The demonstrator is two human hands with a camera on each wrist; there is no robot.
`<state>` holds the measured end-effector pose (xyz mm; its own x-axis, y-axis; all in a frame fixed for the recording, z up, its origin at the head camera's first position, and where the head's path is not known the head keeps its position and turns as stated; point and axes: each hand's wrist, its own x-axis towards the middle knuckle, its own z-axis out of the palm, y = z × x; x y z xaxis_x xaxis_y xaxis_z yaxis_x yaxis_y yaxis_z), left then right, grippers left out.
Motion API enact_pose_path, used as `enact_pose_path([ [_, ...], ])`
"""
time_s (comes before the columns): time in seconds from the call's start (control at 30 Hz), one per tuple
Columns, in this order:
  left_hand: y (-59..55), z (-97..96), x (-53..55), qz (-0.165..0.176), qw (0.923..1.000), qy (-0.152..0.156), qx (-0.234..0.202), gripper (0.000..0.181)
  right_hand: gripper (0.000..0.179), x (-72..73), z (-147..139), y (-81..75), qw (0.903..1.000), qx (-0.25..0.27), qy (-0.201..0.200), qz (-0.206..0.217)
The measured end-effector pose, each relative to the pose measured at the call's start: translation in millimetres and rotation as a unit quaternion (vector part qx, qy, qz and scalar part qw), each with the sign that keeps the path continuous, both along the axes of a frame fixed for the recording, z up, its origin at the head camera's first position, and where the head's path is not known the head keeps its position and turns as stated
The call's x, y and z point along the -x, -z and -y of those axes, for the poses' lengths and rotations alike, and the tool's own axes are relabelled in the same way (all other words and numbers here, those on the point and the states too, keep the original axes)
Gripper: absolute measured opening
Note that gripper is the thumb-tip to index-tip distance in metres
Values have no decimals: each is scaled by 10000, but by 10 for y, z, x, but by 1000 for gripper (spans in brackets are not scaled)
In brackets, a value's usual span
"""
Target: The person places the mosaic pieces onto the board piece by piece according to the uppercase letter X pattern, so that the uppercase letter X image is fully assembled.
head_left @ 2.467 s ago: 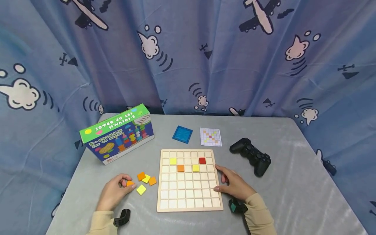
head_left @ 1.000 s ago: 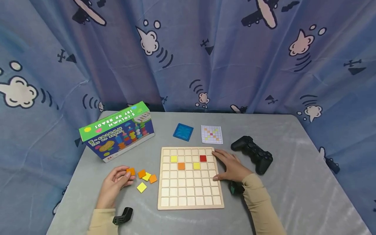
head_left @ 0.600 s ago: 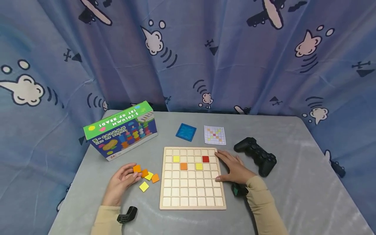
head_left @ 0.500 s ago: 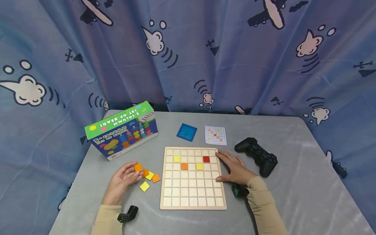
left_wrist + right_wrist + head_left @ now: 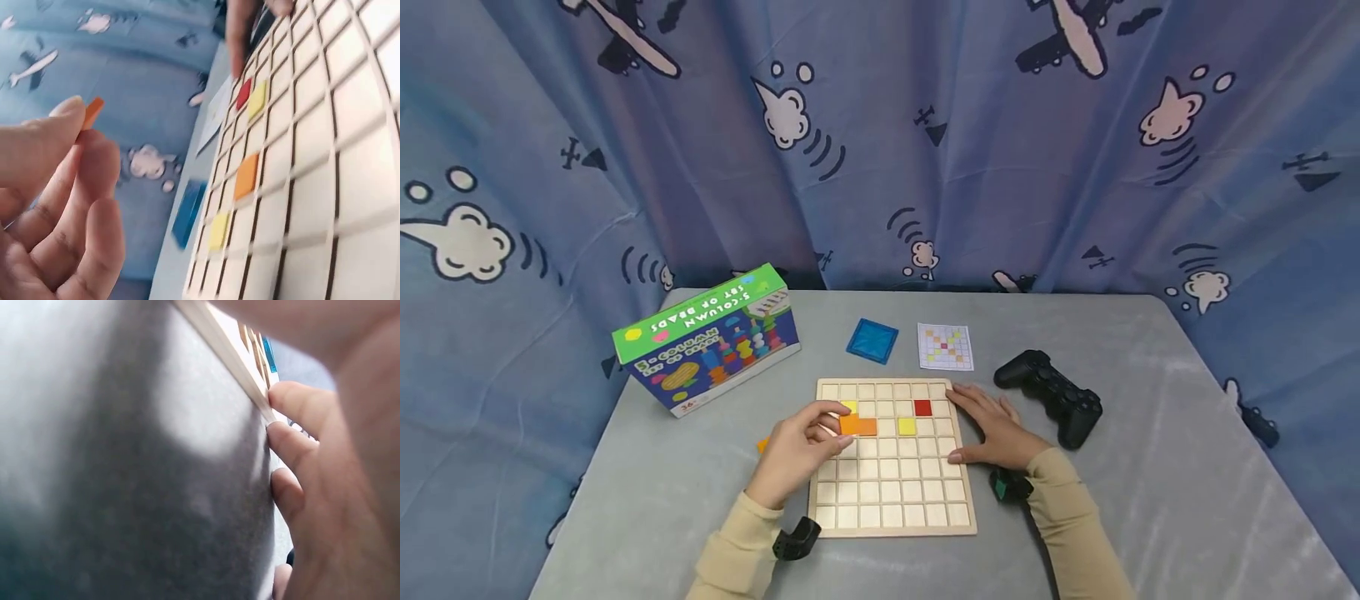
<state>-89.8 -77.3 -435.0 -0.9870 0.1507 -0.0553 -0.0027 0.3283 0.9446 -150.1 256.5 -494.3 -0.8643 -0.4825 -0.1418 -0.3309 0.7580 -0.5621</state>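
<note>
My left hand (image 5: 797,450) pinches an orange square tile (image 5: 92,114) between thumb and fingertips. In the head view it hovers over the left part of a wooden grid board (image 5: 892,533), and the held tile overlaps the row with a placed orange tile (image 5: 868,427). Also sitting in cells are a yellow tile (image 5: 907,427), a red tile (image 5: 922,408) and another yellow tile (image 5: 218,230), partly covered by my fingers in the head view. Along the board's right edge, my right hand (image 5: 1000,433) rests with extended fingers and thumb touching the rim.
A loose orange tile (image 5: 763,445) peeks out behind my left hand, which hides the other loose ones. Behind the board lie a blue square packet (image 5: 872,341) and a pattern card (image 5: 945,347). A game controller (image 5: 1049,397) sits right, a colourful box (image 5: 707,342) left.
My left hand has picked up the orange tile from the loose pile and carried it right, over the board. The right hand slid slightly up the rim earlier and now stays there.
</note>
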Motion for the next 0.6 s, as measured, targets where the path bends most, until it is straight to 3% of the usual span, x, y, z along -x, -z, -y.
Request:
enact_pose_path([
  [0.13, 84, -198, 55, -330, 9985, 238, 374, 28, 99, -7, -3, 10, 9999, 118, -79, -26],
  [0.23, 214, -311, 126, -539, 9957, 364, 656, 26, 100, -13, -12, 17, 9998, 175, -81, 8],
  [0.43, 466, -457, 205, -596, 9904, 348, 1194, 23, 100, -12, -20, 20, 9998, 142, -61, 98],
  [0.6, 533, -484, 214, -717, 9833, 501, 1593, 24, 100, 1, -22, 21, 9998, 141, -65, 86],
])
